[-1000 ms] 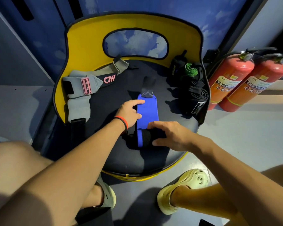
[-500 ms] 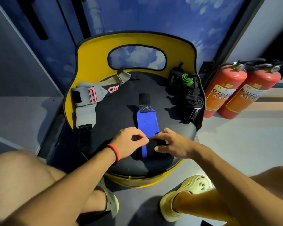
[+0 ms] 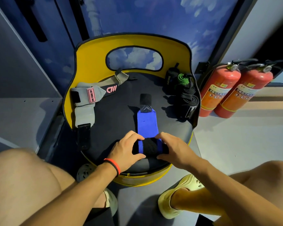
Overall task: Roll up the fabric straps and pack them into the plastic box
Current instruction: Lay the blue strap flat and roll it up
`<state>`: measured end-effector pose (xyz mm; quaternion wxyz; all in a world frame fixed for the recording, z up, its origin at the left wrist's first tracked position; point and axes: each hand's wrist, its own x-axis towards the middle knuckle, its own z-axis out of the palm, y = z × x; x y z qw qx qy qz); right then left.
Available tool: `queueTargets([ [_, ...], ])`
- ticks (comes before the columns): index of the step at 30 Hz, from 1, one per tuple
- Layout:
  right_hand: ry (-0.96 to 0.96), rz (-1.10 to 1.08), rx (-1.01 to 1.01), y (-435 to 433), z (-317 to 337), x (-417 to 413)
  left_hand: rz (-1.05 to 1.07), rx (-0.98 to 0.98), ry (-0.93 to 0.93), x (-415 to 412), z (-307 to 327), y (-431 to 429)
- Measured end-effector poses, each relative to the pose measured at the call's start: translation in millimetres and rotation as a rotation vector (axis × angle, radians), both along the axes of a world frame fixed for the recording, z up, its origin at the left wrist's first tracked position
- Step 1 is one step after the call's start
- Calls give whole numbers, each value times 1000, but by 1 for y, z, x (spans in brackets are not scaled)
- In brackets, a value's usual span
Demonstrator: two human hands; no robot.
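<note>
Hands update: left hand (image 3: 127,149) has come off the flat stretch and, with the right hand (image 3: 175,149), now grips the rolled end of the blue strap (image 3: 146,121) at the front of the yellow chair (image 3: 91,62). Rolling's properly going, but plenty is still flat.

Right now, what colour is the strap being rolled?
Bright blue strap, black at its end; head view.

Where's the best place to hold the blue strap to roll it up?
Probably the thick rolled end, near the front of the seat. It lies crosswise, so come at it from both sides: left hand on its left end, right hand on its right end, as they grip it now. The flat blue part stretches away and offers little to hold.
</note>
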<state>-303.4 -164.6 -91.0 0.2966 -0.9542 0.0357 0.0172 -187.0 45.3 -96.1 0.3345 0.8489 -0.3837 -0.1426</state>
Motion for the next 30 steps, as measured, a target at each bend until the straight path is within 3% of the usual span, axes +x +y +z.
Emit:
queueTargets([
  [5, 53, 14, 72, -4, 10, 2, -55, 48, 41, 5, 1, 5],
  [12, 180, -50, 249, -16, 14, 15, 58, 0, -60, -4, -5, 0],
  [16, 199, -92, 227, -19, 6, 16, 86, 13, 15, 8, -3, -4],
  [22, -96, -23, -86, -7, -9, 13, 100, 67, 88, 28, -1, -11],
  [30, -85, -86, -208, -4, -15, 34, 74, 169, 150, 41, 8, -20],
])
